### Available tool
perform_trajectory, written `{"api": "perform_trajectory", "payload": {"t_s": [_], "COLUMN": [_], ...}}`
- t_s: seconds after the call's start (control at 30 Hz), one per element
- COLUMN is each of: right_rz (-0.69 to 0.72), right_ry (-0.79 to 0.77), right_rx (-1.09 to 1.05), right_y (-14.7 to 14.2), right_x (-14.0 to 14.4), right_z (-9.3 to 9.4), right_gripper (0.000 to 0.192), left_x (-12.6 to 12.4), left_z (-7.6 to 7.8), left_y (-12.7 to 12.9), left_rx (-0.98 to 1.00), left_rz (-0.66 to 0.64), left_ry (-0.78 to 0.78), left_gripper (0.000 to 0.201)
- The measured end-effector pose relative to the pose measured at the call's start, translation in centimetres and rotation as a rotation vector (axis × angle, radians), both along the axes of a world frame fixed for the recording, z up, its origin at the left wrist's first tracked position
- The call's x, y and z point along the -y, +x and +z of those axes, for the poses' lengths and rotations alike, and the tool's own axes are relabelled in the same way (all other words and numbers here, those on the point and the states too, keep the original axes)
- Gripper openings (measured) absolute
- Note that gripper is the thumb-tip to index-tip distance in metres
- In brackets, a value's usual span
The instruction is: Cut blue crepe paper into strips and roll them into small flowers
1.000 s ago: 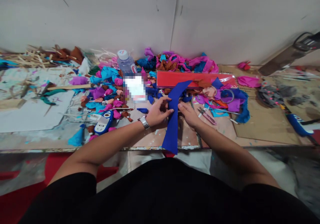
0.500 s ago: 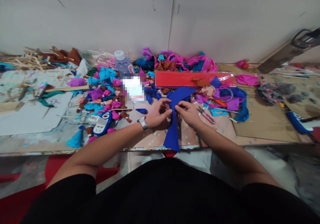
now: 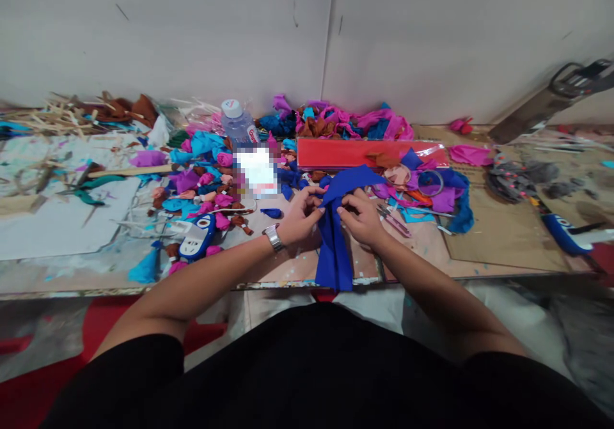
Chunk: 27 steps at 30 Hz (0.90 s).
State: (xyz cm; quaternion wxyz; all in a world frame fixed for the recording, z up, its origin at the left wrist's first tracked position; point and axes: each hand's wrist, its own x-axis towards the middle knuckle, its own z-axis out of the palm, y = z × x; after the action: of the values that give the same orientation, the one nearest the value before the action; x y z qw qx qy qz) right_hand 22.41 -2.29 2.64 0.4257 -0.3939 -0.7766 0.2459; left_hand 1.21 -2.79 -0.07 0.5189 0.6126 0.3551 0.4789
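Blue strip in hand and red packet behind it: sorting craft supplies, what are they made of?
Blue strip: matte, perhaps crepe paper or thin fabric, given its soft folds. Red packet: glossy, apparently clear plastic around something red, given its bright glints.

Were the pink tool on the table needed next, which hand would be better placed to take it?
Right, probably: the pink tool lies just beside the right hand, while the left hand would have to reach across the blue strip that both hands hold.
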Motion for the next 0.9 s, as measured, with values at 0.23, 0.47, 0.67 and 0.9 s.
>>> {"api": "perform_trajectory", "payload": {"t_s": [0.23, 0.47, 0.67, 0.9], "right_rz": [-0.086, -0.157, -0.205, -0.243], "right_ry": [0.004, -0.357, -0.647, -0.532], "right_rx": [-0.111, -0.324, -0.306, -0.308], "right_y": [2.0, 3.5, 3.9, 3.8], "right_x": [-1.9, -5.0, -6.2, -7.1], "right_z": [2.4, 1.5, -0.1, -1.1], "right_gripper": [0.022, 0.023, 0.027, 0.04], "left_x": [-1.9, -3.9, -4.0, -3.2], "left_z": [1.1, -0.2, -0.1, 0.5], "left_y": [-1.5, -2.6, -2.6, -2.2], "left_rx": [0.108, 0.184, 0.119, 0.04], "left_rz": [0.188, 0.341, 0.382, 0.236], "left_ry": [-0.104, -0.151, -0.141, -0.149], "left_gripper": [0.036, 0.036, 0.036, 0.053]}}
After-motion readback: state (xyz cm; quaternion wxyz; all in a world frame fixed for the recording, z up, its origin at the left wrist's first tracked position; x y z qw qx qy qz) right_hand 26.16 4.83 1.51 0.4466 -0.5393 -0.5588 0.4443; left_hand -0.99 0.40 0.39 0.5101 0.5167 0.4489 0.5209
